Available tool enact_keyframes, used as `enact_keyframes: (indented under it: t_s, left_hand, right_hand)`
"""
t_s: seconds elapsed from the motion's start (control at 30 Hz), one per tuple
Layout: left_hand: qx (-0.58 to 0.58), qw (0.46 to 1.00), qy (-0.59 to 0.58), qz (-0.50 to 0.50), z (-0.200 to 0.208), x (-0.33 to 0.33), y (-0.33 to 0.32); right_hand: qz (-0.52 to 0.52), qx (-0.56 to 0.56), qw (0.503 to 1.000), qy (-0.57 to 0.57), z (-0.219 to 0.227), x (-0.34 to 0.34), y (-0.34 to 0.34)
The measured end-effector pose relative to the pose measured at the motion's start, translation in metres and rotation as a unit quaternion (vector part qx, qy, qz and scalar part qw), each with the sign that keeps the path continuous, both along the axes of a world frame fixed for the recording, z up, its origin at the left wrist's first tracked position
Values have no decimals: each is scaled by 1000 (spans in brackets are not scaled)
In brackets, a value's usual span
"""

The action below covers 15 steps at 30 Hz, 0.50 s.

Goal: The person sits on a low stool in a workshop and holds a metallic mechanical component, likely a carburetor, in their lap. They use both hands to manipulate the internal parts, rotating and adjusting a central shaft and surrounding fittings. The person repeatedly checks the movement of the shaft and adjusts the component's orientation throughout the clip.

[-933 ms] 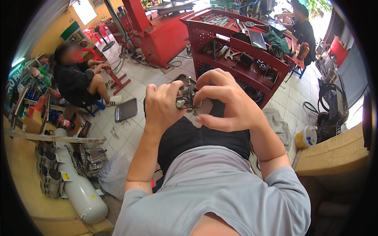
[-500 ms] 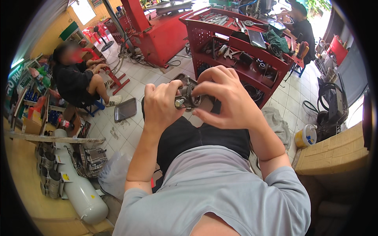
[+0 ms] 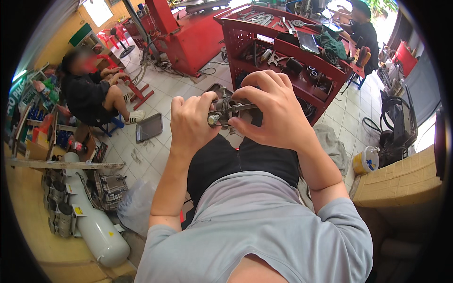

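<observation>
A grey metal mechanical part (image 3: 227, 106) with a ring-like middle and a bolt head at its near left is held above my lap; I cannot make out its exact kind. My left hand (image 3: 189, 123) is closed round its left side. On the other side, my right hand (image 3: 278, 113) curls its fingers over the part, and its thumb presses the lower right edge. A flat metal arm (image 3: 244, 106) of the part runs rightward between that thumb and the fingers. My fingers hide some of both ends.
Ahead stands a red tool cart (image 3: 325, 89) with wrenches (image 3: 258, 19) on top. A seated person (image 3: 87, 92) is at left, another person (image 3: 363, 33) at far right. On the floor lie a metal tray (image 3: 149, 128) and a grey cloth (image 3: 328, 144); a yellow-and-white bucket (image 3: 364, 160) stands right.
The part has turned in my hands, so its flat arm now shows pointing right. My right fingers and thumb have shifted from the ring toward that side. The left hand keeps its hold.
</observation>
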<state>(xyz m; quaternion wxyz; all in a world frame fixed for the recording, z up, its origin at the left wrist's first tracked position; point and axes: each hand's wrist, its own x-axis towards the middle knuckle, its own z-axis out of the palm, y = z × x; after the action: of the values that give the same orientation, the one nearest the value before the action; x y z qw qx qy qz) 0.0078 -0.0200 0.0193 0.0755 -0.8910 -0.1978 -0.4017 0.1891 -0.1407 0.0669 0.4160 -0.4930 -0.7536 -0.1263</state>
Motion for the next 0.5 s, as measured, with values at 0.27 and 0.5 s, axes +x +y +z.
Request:
enact_keyframes:
  t_s: [0.27,0.5]
  left_hand:
    - [5,1000,-14,3,0,0,2]
    - [1,1000,-15,-1,3,2,0]
  right_hand:
    - [-21,10,1000,-8,1,-2,-1]
    - [23,-3,1000,19,7,-1,-6]
